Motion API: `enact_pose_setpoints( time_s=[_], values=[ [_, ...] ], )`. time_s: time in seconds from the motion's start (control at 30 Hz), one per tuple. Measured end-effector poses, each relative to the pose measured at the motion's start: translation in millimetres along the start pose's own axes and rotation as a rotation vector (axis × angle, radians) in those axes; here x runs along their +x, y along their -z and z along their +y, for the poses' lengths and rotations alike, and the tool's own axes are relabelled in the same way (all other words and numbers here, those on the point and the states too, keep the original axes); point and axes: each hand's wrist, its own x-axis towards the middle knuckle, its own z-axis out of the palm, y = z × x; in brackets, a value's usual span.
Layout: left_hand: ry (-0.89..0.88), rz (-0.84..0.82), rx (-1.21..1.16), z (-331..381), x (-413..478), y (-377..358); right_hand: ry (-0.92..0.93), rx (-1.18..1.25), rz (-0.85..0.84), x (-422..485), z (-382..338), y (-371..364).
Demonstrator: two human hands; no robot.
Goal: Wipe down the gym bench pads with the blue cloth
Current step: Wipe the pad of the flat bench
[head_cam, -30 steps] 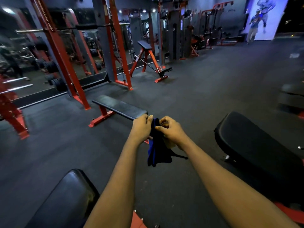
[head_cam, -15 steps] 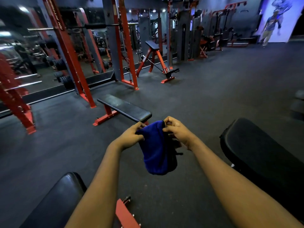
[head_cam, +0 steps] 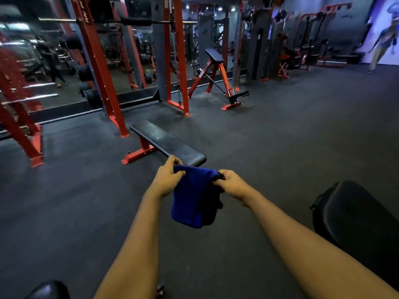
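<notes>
Head view, cloth: the blue cloth (head_cam: 194, 197) hangs in the air between both hands, folded over, its long axis running top to bottom, its lower end pointing at the floor.
Left hand (head_cam: 167, 180): fingers curled, pinching the cloth's top left corner.
Right hand (head_cam: 232, 183): fingers curled, gripping the top right corner.
Flat bench pad (head_cam: 166, 142): just beyond the hands, long axis running away to the left.
Dark pad (head_cam: 354, 216): low at right.
Rubber floor (head_cam: 291, 137): dark, under everything.

The cloth (head_cam: 194, 197) hangs between the left hand (head_cam: 167, 180) and right hand (head_cam: 232, 184), above the floor (head_cam: 280, 147), just before the near end of a bench (head_cam: 168, 143). A rack (head_cam: 101, 67) stands behind that bench; a second bench (head_cam: 356, 221) lies at the right.
</notes>
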Motion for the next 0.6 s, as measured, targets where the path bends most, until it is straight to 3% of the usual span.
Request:
enact_pose_setpoints(
  time_s=[0.17,0.3,0.6],
  values=[
    [0.122,-0.044,0.056,-36.0,123.7,24.2,-0.151,0.193,0.024,125.7,-28.1,-6.1],
    [0.169,0.090,0.031,-60.5,198.7,43.0,-0.216,0.449,0.009,210.5,-44.2,-17.4],
    [0.124,0.123,0.073,-134.2,377.2,64.5,-0.066,0.107,0.046,420.0,-42.4,-26.8]
  ],
)
